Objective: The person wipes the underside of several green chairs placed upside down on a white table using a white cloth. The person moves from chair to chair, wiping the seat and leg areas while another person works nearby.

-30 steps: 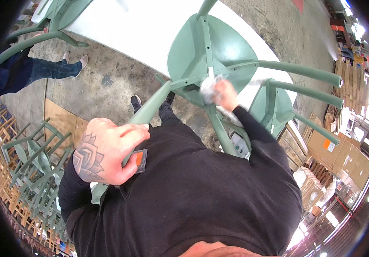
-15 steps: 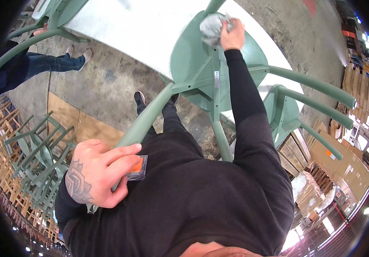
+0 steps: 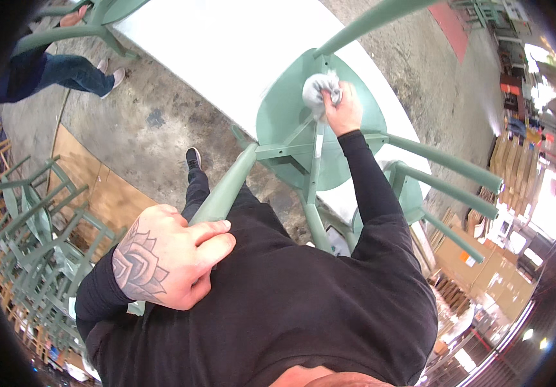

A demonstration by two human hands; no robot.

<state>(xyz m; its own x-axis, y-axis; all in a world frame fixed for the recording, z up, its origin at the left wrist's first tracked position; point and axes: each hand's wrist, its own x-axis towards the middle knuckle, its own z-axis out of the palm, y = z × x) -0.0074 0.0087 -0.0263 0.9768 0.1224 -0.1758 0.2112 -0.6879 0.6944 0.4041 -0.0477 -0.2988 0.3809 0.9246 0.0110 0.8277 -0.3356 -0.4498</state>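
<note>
A green wooden chair (image 3: 278,122) lies upturned on a white-topped table, its round seat's underside and crossed braces facing up. My right hand (image 3: 344,111) is closed on a crumpled pale grey cloth (image 3: 318,92), held against the seat underside near the far leg. My tattooed left hand (image 3: 173,257) is wrapped over the end of the near-left chair leg (image 3: 229,187), close to my body. Its fingertips are partly hidden. A pale label strip (image 3: 318,142) runs along one brace beside my right wrist.
The white tabletop (image 3: 220,51) stretches to the far left. Another green chair (image 3: 407,193) stands upturned at the right. At the upper left, a person in jeans (image 3: 71,72) has a hand at another green chair (image 3: 107,16). Stacked green chair frames (image 3: 39,213) fill the left; cardboard boxes (image 3: 484,261) stand right.
My right hand and the cloth have moved nearer along the seat underside, toward the braces. A small orange-and-dark square thing beneath my left fingers no longer shows. The view has shifted.
</note>
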